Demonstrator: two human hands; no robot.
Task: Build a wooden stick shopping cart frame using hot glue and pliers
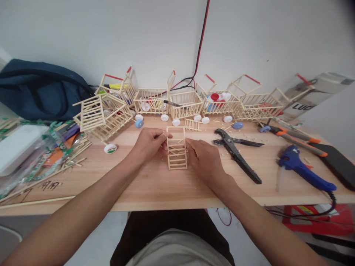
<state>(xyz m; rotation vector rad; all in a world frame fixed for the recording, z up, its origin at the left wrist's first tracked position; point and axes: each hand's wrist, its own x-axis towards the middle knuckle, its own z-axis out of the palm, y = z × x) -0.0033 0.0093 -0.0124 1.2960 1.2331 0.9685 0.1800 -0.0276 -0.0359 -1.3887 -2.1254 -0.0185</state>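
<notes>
A small ladder-like frame of thin wooden sticks (pixel 176 155) lies on the wooden table (pixel 155 184) in front of me. My left hand (pixel 148 143) pinches its upper left side with curled fingers. My right hand (pixel 203 160) holds its right edge, fingers closed against the sticks. Another small stick ladder (pixel 192 125) lies just behind.
A row of stick-built carts (pixel 191 101) with bottle-cap wheels lines the wall. Black shears (pixel 235 153), a blue glue gun (pixel 301 166) and orange-handled pliers (pixel 291 136) lie to the right. Loose sticks and plastic bags (pixel 30 155) crowd the left, with a dark bag (pixel 39 88) behind.
</notes>
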